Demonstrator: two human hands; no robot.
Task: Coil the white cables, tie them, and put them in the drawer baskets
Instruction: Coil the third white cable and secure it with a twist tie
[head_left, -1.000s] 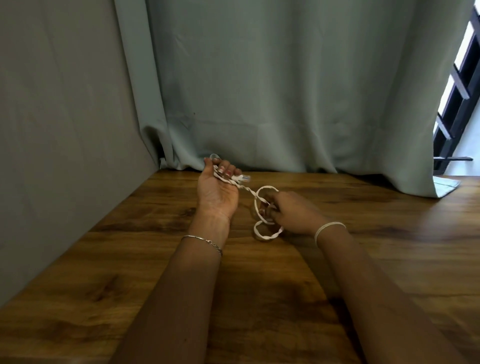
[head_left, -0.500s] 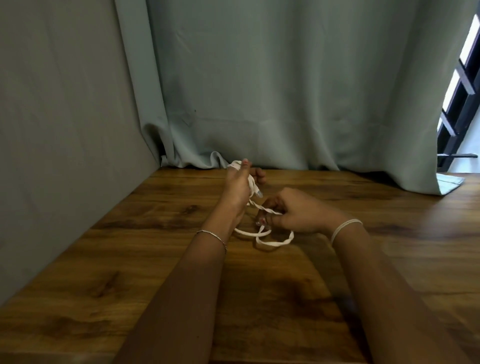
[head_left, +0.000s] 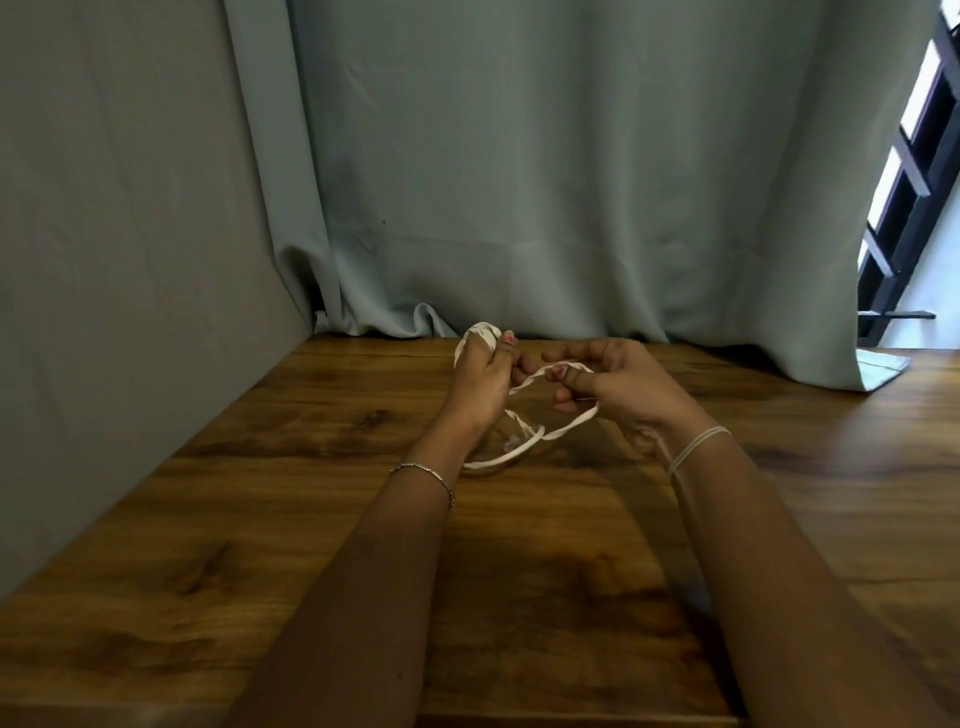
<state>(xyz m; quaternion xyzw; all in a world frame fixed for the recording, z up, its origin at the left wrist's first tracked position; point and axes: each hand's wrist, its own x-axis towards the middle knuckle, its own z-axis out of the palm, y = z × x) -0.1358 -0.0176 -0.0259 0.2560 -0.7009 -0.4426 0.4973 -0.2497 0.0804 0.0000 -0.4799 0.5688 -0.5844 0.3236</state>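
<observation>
- Left hand (head_left: 478, 387): held above the bench (head_left: 260, 519), near its far edge. The fingers (head_left: 506, 347) are curled and hold several turns of the white cable (head_left: 524, 448), which is wound over the top of them.
- Right hand (head_left: 631, 397): just beside the left hand and level with it. Its fingers (head_left: 584, 384) are curled narrow and pinch one strand of the cable at the fingertips.
- White cable, upper part: a flat, slightly twisted strand spans the short gap from the left hand to the right hand.
- White cable, lower part: a loop hangs from the right hand, passes beneath both hands and rests on the bench surface below the left wrist. Strands cross at this low point. A small blurred piece sits there; what it is cannot be told.
- Bench: wooden top with dark grain. Its left edge meets a grey wall (head_left: 104, 260). Its far edge meets a pale green curtain (head_left: 571, 182), whose hem lies on the wood.
- Wrists: a thin metal bracelet (head_left: 423, 475) on the left, a pale band (head_left: 698, 448) on the right.
- Beyond the far right corner: a dark window grille (head_left: 906, 208) with daylight behind it.
</observation>
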